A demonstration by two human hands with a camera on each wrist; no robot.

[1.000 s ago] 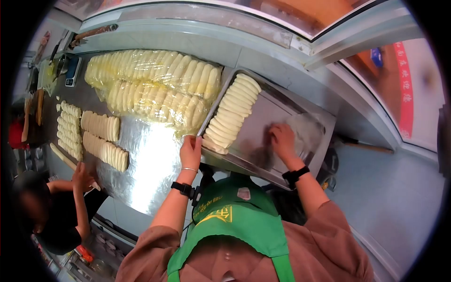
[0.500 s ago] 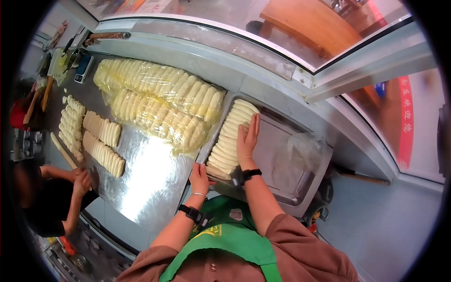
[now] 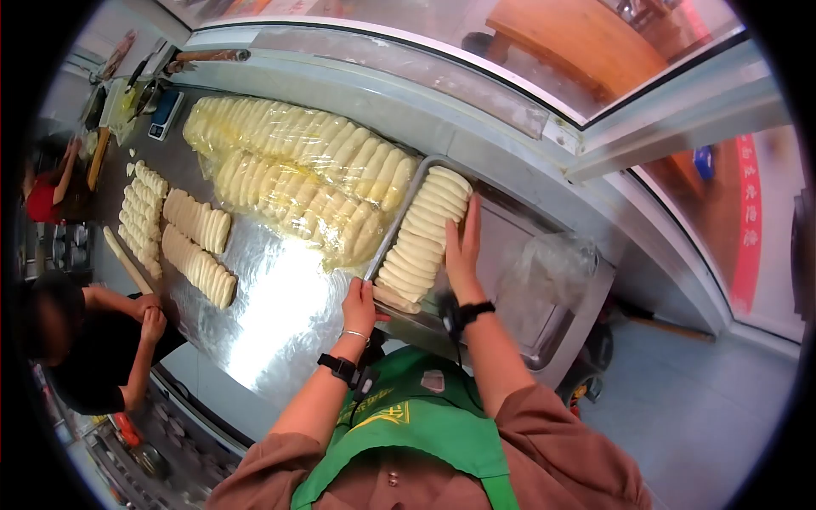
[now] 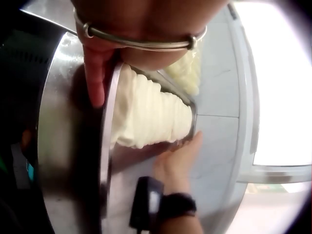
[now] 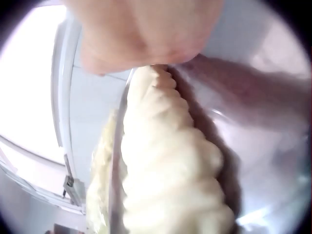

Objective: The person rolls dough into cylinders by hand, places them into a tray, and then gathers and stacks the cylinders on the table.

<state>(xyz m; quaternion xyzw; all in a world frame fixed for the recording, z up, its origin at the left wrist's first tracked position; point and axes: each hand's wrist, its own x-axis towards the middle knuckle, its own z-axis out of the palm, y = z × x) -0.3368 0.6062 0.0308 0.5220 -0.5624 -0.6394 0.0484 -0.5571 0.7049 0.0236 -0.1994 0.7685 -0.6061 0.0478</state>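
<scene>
A row of pale dough strips (image 3: 423,238) lies side by side along the left wall of a metal tray (image 3: 501,223). My left hand (image 3: 359,309) grips the tray's rim at its near left corner; in the left wrist view, fingers hang outside the rim (image 4: 110,105). My right hand (image 3: 464,259) lies inside the tray along the right side of the row, fingers extended toward the far end and touching the strips. From the right wrist, the row of dough (image 5: 170,151) runs beneath that hand, its fingertips hidden.
Left of the tray, plastic-covered dough strips (image 3: 297,161) lie on the metal table (image 3: 263,314). Further left are uncovered dough pieces (image 3: 200,263) and another person (image 3: 93,348) with a rolling pin (image 3: 127,262). A crumpled clear bag (image 3: 552,268) sits at the tray's right end.
My right hand has moved left from the tray's right part to the row of strips, then slid to its right side. The left hand stays at the rim.
</scene>
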